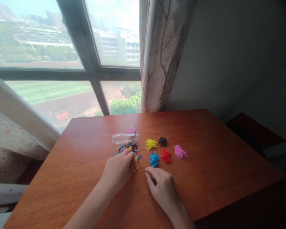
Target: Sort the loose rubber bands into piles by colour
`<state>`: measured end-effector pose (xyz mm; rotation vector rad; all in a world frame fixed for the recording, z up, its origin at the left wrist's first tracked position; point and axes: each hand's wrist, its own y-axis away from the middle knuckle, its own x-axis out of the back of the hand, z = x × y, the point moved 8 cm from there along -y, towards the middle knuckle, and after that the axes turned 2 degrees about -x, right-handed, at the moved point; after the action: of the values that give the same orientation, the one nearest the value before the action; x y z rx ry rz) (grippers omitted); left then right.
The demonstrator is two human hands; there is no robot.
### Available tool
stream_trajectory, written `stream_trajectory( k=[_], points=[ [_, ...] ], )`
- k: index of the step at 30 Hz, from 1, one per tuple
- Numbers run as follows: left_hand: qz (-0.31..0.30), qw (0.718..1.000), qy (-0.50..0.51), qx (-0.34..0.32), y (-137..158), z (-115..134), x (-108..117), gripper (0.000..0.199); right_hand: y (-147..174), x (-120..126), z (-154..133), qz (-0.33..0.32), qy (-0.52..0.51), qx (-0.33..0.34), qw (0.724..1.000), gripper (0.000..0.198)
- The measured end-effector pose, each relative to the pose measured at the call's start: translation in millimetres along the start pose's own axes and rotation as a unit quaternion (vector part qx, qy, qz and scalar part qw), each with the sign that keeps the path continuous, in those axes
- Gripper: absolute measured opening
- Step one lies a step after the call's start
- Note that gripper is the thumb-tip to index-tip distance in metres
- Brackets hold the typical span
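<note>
My left hand [120,167] reaches into a mixed pile of small coloured loops [125,146] that look like rubber bands. Its fingers are closed together at the pile's near edge, and their tips are partly hidden. Close by on the right, my right hand [163,187] rests low over the table with its fingers curled and thumb near the forefinger; nothing can be made out between them. Beyond it lie sorted heaps of the same loops: blue [153,159], red [165,155], yellow [151,144], black [162,142] and pink [180,152].
A clear plastic bottle [120,138] lies on its side behind the mixed pile, with a pink cap [132,130] just past it. Everything rests on a brown wooden table [205,165]. A window and curtains [165,54] border its far side.
</note>
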<state>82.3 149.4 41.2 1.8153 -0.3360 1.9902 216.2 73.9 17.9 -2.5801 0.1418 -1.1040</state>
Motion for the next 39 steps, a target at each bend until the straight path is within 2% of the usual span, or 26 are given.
stream_trajectory(
  k=[7,11,20,26,32,39],
  points=[
    [0.019,0.999,0.047,0.015,1.0,-8.2,5.8,0.015,0.7,-1.7,0.7,-0.008,-0.002,-0.007,1.000,0.020],
    [0.032,0.997,0.063,-0.019,-4.6,-3.6,12.3,0.015,0.3,-1.4,0.5,-0.009,-0.004,-0.009,1.000,0.021],
    [0.042,0.992,0.017,-0.119,-58.8,30.8,19.3,0.021,-0.7,0.5,1.4,0.005,-0.012,-0.004,1.000,0.021],
    [0.038,0.989,-0.003,-0.145,-78.8,34.6,8.7,0.017,-1.1,0.4,2.5,0.001,-0.024,-0.010,1.000,0.021],
    [0.051,0.990,0.008,-0.134,-65.4,24.1,14.7,0.016,0.2,-0.3,3.0,-0.006,-0.021,-0.011,1.000,0.021],
    [0.060,0.992,0.038,-0.105,-18.8,-1.2,19.5,0.018,0.1,-6.3,-3.0,-0.038,0.023,0.004,0.999,0.019]
  ],
)
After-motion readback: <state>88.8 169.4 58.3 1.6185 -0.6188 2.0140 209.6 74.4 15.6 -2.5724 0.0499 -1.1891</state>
